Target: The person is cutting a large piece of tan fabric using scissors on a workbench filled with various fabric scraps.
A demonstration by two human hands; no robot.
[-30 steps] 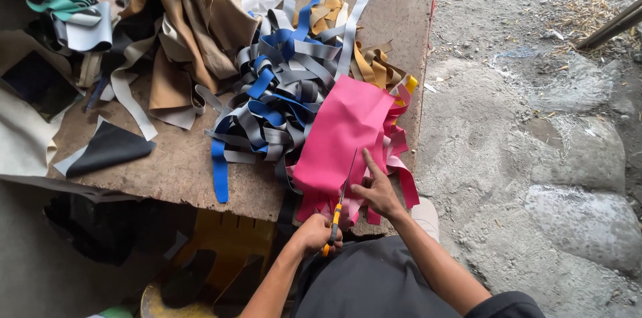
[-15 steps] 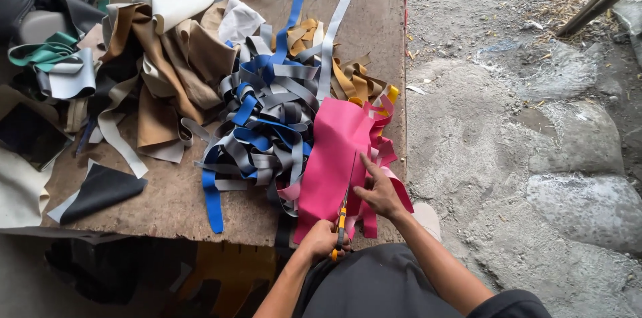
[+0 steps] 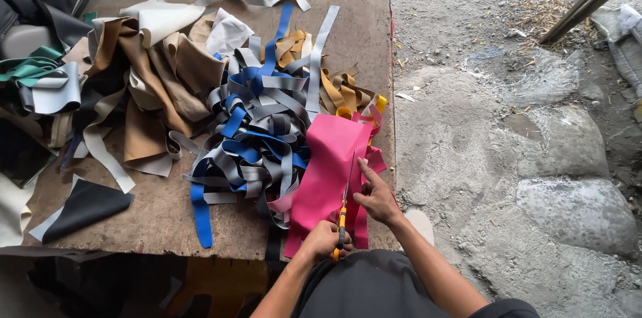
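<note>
While the left hand (image 3: 323, 241) grips the orange-handled scissors (image 3: 343, 211), blades in the pink sheet (image 3: 331, 171), the right hand (image 3: 376, 195) presses flat on that sheet's right edge. Just left lie blue and grey strips (image 3: 257, 131) on the wooden table (image 3: 154, 214).

Soft even daylight, faint shadows, sharp focus, slight wide-angle edge distortion

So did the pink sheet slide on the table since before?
Cannot tell; the camera moved. The pink sheet lies near the table edge, beside the blue strips.
</note>
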